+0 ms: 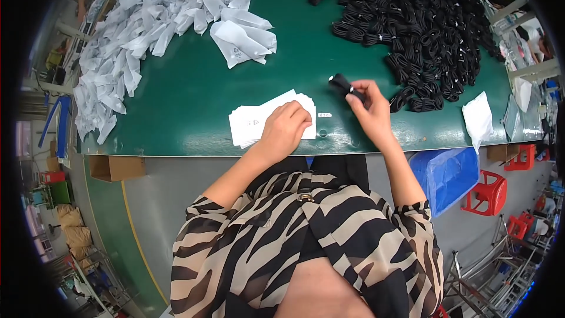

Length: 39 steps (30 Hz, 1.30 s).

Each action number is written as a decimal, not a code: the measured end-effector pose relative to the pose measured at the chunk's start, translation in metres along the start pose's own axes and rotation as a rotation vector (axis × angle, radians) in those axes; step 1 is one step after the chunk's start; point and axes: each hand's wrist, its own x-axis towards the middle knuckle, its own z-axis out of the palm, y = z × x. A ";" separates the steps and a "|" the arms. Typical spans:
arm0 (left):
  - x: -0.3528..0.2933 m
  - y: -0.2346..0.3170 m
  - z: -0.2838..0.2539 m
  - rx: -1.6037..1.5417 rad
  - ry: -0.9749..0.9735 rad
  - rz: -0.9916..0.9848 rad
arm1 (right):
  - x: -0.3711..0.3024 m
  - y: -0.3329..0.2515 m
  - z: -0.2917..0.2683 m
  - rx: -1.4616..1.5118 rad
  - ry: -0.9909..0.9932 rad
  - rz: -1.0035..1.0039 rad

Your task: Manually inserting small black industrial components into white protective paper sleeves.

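Note:
My right hand (371, 109) is closed around a coiled black cable (347, 86), held just above the table right of the white stack. One end of the coil points up and left, with a small pale tip. My left hand (285, 126) rests on a stack of flat white bags (250, 123) near the table's front edge. Its fingers are bent and pinch at the stack's right end; the fingertips are partly hidden. Between the two hands lies a small white label strip (325, 115).
A big heap of coiled black cables (421, 35) covers the table's far right. Filled white bags (170, 17) pile up at the far left, several nearer the middle (244, 38). A white pouch (478, 118) lies at the right edge. Below stand a blue-lined bin (447, 176) and a red stool (488, 194).

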 end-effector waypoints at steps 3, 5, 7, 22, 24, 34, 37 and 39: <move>-0.001 0.000 0.002 -0.177 0.030 -0.156 | -0.025 -0.010 0.005 -0.003 -0.024 -0.100; 0.002 0.006 -0.003 -0.257 0.032 -0.255 | -0.037 -0.029 0.004 -0.192 -0.012 -0.293; 0.001 0.006 -0.004 -0.336 0.036 -0.357 | -0.041 -0.029 0.007 -0.304 0.010 -0.510; 0.013 0.016 -0.015 -0.257 0.057 0.018 | -0.039 -0.013 0.031 0.332 -0.146 0.154; 0.017 0.020 -0.024 -0.213 0.064 0.004 | -0.040 -0.032 0.027 0.073 -0.174 0.091; 0.022 0.007 -0.054 -1.015 0.258 -0.337 | -0.027 -0.050 0.012 -0.219 0.181 -0.447; 0.040 -0.008 -0.091 -1.169 0.428 -0.422 | -0.013 -0.043 -0.026 -0.790 0.431 -0.307; 0.048 -0.041 -0.105 -1.124 0.500 -0.451 | -0.014 -0.023 -0.051 -1.024 0.471 -0.084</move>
